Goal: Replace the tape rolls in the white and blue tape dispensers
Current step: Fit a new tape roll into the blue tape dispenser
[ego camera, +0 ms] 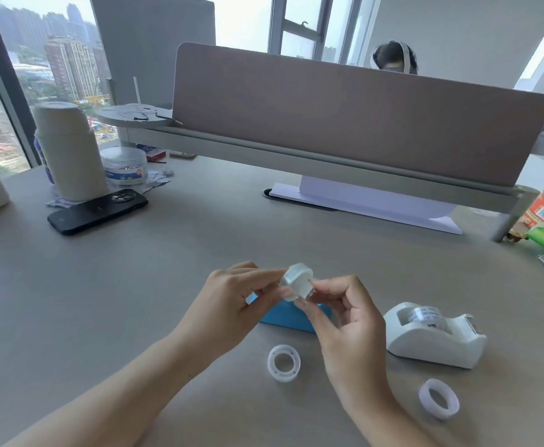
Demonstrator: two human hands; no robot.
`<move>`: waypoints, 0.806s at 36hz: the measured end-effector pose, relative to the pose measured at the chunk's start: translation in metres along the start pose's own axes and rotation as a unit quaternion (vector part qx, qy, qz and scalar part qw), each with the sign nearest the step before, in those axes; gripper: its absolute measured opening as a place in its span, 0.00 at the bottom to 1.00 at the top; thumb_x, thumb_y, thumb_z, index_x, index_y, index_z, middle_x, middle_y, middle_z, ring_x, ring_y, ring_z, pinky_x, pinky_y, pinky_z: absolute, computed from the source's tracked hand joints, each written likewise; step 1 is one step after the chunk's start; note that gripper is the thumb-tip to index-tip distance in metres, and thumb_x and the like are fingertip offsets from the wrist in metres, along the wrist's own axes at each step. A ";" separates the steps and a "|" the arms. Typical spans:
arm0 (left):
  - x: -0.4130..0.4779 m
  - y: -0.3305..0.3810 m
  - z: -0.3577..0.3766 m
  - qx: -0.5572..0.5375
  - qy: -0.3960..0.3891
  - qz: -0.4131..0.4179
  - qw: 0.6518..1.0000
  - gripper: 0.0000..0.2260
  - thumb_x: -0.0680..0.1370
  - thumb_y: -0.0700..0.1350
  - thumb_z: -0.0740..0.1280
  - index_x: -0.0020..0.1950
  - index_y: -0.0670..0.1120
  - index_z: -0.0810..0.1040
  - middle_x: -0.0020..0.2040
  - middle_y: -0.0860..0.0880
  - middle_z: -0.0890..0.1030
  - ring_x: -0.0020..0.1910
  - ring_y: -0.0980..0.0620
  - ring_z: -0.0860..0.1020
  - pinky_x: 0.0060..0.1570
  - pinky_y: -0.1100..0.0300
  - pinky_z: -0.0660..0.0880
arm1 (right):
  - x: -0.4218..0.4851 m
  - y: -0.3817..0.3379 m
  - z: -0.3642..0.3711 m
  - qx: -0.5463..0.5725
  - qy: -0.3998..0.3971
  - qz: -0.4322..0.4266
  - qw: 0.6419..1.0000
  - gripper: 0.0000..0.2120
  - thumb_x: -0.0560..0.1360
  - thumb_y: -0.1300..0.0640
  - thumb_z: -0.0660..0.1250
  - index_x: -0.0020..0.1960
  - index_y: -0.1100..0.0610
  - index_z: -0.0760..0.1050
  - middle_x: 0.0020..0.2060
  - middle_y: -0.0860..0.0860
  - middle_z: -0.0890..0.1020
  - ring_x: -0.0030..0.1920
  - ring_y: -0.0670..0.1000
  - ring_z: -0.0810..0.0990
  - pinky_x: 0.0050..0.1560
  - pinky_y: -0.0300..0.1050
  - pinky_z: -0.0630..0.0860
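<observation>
- A person's left hand [232,301] and right hand [344,321] meet above the near middle of a matte grey desk [167,269], both pinching one small white tape roll [296,280] between fingertips, wrists angled inward and forearms reaching in from the near edge.
- The roll is a short, smooth cylinder, held tilted and clear of the desk top.
- Directly beneath the hands sits the blue tape dispenser [286,317], a glossy plastic wedge mostly hidden by the fingers; whether it holds a roll cannot be told.
- To the right, towards the near right corner, stands the white tape dispenser [435,337], rounded and smooth, with a clear roll seated in its cradle.
- A white ring-shaped plastic core [284,362] lies flat in front of the blue dispenser; a second, translucent ring [439,398] lies nearer the right edge.
- Towards the far left corner rest a black phone [98,212], a tall white bottle [67,150] and a clear round tub [124,166], contents unclear.
- A brown fabric divider [361,124] runs along the far edge.
</observation>
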State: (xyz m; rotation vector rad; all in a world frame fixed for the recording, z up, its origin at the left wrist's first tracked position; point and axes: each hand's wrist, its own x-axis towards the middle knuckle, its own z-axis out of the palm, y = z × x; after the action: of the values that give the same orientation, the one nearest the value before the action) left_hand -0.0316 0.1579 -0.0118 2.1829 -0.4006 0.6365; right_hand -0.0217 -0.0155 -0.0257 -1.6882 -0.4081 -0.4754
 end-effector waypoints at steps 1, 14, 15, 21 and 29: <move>0.000 0.000 0.000 -0.003 -0.001 0.000 1.000 0.11 0.77 0.55 0.64 0.57 0.58 0.82 0.35 0.54 0.82 0.38 0.58 0.76 0.37 0.64 0.73 | 0.000 0.000 0.000 -0.005 0.000 -0.004 1.000 0.13 0.69 0.63 0.78 0.43 0.49 0.77 0.40 0.48 0.83 0.44 0.52 0.83 0.49 0.49 0.80; -0.001 0.006 -0.003 -0.063 -0.024 -0.054 0.996 0.13 0.75 0.41 0.74 0.52 0.60 0.84 0.48 0.63 0.86 0.48 0.63 0.84 0.51 0.70 0.77 | 0.003 0.003 -0.004 -0.019 0.012 -0.027 0.999 0.11 0.70 0.63 0.77 0.43 0.53 0.77 0.41 0.51 0.84 0.43 0.52 0.84 0.47 0.50 0.81; -0.001 0.006 -0.003 -0.066 -0.022 -0.054 0.996 0.14 0.75 0.40 0.74 0.52 0.60 0.85 0.48 0.64 0.86 0.48 0.63 0.84 0.51 0.70 0.77 | 0.003 0.003 -0.004 -0.016 0.011 -0.028 0.999 0.10 0.70 0.64 0.77 0.44 0.53 0.77 0.41 0.51 0.84 0.43 0.52 0.84 0.47 0.50 0.81; -0.001 0.008 -0.004 -0.067 -0.012 -0.053 0.996 0.18 0.74 0.37 0.74 0.54 0.61 0.84 0.47 0.64 0.86 0.47 0.61 0.85 0.52 0.66 0.79 | 0.003 0.004 -0.005 -0.015 0.008 -0.024 1.000 0.09 0.71 0.63 0.76 0.44 0.55 0.77 0.43 0.53 0.85 0.45 0.53 0.85 0.48 0.55 0.81; -0.001 0.007 -0.006 -0.061 -0.002 -0.033 0.998 0.20 0.72 0.37 0.76 0.56 0.60 0.84 0.42 0.60 0.86 0.42 0.59 0.84 0.46 0.59 0.80 | 0.004 0.003 -0.005 -0.028 -0.011 -0.019 0.999 0.10 0.70 0.61 0.77 0.43 0.54 0.76 0.40 0.52 0.84 0.43 0.52 0.84 0.47 0.56 0.81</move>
State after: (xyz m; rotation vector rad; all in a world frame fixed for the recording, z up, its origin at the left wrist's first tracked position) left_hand -0.0377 0.1589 -0.0048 2.0729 -0.3587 0.5581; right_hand -0.0171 -0.0214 -0.0254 -1.7429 -0.4467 -0.5011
